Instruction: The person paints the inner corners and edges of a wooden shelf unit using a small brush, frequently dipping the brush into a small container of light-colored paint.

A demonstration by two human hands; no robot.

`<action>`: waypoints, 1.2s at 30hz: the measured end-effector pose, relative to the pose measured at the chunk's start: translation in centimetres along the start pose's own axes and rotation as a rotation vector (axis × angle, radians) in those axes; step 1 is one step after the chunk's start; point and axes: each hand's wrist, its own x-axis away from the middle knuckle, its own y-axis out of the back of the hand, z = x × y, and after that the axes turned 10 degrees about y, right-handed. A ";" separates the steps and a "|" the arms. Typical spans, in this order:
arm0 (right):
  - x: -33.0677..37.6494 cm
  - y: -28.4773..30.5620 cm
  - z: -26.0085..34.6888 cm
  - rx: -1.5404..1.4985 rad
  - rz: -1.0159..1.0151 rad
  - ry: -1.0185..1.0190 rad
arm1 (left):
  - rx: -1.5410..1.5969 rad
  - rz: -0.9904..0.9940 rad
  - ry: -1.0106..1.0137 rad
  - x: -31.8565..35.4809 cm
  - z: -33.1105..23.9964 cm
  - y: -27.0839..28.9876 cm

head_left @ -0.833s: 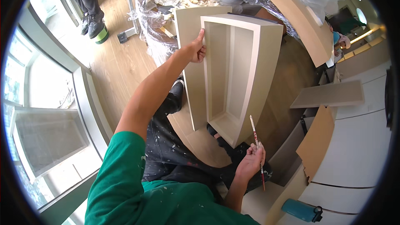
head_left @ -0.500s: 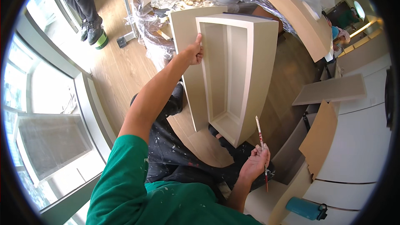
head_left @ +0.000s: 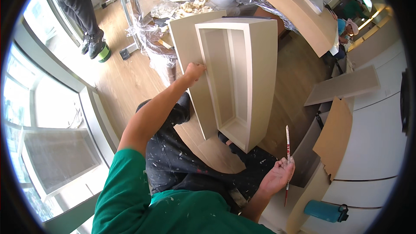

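- One open-fronted box cabinet (head_left: pixel 236 78), cream-coloured, stands on end over the person's lap; its long axis runs from about 12 o'clock at the far end to 6 o'clock at the near end, and its hollow faces the camera.
- The cabinet's lower end sits near the paint-spattered dark trousers (head_left: pixel 182 164), above a curved cream board (head_left: pixel 208 147) lying on the wooden floor (head_left: pixel 125 78).
- The left hand (head_left: pixel 193 71) is clenched on the cabinet's left front edge, roughly halfway along its length.
- The right hand (head_left: pixel 277 177) grips one thin paintbrush (head_left: pixel 287 160), which stands nearly upright, one tip toward 12 o'clock and the other toward 6 o'clock, well apart from the cabinet at its 4 o'clock.
- One teal bottle (head_left: pixel 325 211) lies on its side at 5 o'clock from the right hand.
- One brown board (head_left: pixel 336 136) leans at 2 o'clock from that hand.
- One other person's legs (head_left: pixel 80 4) stand at the upper left, well apart.
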 end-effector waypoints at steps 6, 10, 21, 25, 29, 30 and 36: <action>-0.2 1.5 0.7 0.034 -0.044 0.042 | 0.001 -0.366 -0.108 7.2 -8.4 -3.6; 0.1 1.5 0.7 0.040 -0.038 0.019 | -0.151 -0.271 -0.061 8.1 -8.5 -3.4; -0.1 -0.1 0.5 0.033 0.006 0.007 | -0.204 -0.203 -0.135 6.8 -5.4 -4.7; 0.3 0.0 0.5 0.045 0.012 0.000 | -0.177 -0.141 -0.181 6.2 -5.6 -4.7; 0.4 -1.0 0.0 -0.027 0.022 -0.012 | -0.444 0.004 -0.101 4.2 -1.0 -4.8; 0.2 -0.8 0.1 -0.032 0.012 0.002 | -0.502 0.334 0.067 5.5 -2.1 -6.2; -1.5 -3.3 0.1 -0.033 0.108 0.028 | -1.308 0.663 -0.379 16.8 -3.1 -10.9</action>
